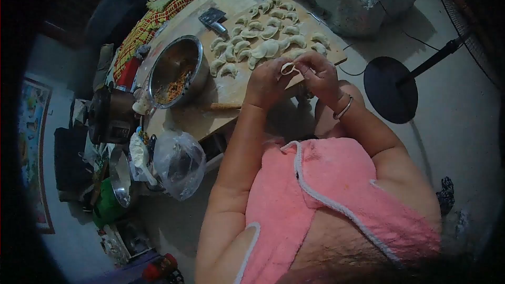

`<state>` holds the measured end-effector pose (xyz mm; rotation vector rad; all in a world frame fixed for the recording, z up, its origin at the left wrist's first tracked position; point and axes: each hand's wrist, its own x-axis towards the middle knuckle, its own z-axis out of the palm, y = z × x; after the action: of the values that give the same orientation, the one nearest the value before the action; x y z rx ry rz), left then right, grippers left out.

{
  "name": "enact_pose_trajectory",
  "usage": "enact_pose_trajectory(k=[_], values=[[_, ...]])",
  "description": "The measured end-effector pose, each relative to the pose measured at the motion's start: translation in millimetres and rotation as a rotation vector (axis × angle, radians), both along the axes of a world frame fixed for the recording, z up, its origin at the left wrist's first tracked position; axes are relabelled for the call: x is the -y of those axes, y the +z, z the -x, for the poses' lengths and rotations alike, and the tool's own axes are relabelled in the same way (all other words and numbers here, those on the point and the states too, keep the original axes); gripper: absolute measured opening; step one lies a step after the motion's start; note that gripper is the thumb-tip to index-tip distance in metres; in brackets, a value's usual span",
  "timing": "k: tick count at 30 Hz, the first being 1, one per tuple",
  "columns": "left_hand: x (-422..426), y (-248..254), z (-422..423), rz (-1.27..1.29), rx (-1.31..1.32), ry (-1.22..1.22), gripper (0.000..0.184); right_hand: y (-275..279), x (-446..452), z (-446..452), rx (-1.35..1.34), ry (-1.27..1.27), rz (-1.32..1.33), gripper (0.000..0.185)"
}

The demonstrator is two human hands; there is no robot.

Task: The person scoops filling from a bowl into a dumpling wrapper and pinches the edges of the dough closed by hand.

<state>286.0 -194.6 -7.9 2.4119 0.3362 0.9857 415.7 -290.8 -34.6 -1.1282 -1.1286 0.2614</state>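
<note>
A dumpling [288, 68] is held between my two hands at the front edge of the floured board [210, 92], its wrapper partly folded with a gap showing at the top. My left hand [267, 81] is closed on its left side. The fingers of my right hand [319, 76] pinch its right edge; a bracelet [344, 107] circles that wrist. Just beyond my hands, several shaped dumplings [265, 48] lie in loose rows. To the left stands a metal bowl [197, 81] with orange-brown filling [171, 92] in it.
A flat-bladed tool [212, 18] lies behind the bowl. A rolling pin [225, 106] rests along the board's near edge. Left of the table are a dark cooker [111, 113] and a clear plastic bag [180, 165]. A round black stand base [390, 90] sits on the floor at right.
</note>
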Motion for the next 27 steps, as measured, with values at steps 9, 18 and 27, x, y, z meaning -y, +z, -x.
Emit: enact_pose_trajectory(k=[9,18,27], values=[[1.2,1.2,2.6,0.082,-0.065,-0.009,0.030,8.9,2.6,-4.0,-0.113,0.025,0.002,0.007],[-0.2,-5.6,5.6,0.006,-0.015,0.009,0.031,94.6,-14.3,6.2,0.021,-0.039,-0.346,0.014],[3.0,15.1,14.4,-0.167,0.016,-0.034,0.034,158.9,-95.2,68.9,0.897,-0.031,-0.319,0.013]])
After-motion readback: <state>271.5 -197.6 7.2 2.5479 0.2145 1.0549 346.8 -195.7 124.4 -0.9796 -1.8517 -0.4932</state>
